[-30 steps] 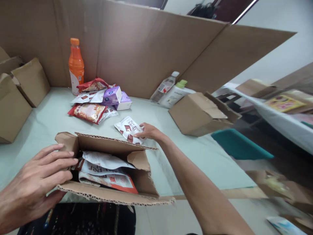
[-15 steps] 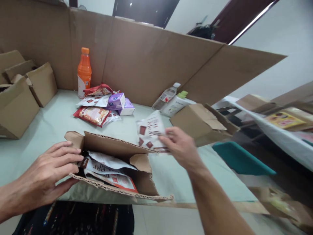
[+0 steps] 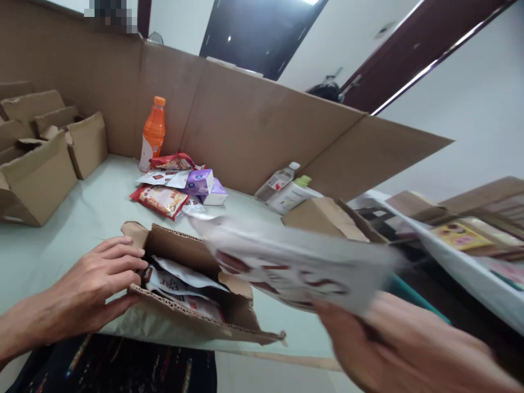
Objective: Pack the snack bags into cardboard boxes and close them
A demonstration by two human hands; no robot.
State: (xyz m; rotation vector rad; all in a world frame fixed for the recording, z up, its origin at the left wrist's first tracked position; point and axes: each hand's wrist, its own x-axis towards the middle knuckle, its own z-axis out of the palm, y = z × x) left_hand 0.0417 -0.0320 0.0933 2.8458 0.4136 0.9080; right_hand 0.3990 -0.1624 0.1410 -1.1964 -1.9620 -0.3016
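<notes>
Conceivably, the white packet (image 3: 295,262) could slip, pinched only edgewise by fingers of the right hand (image 3: 409,341), while the left hand (image 3: 100,281) clasps the box (image 3: 178,246).

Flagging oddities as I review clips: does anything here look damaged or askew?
The open cardboard box at the left hand has a ragged rim with bared corrugation, as if cut or torn. The packet in the right hand is blurred, with no damage visible.
</notes>
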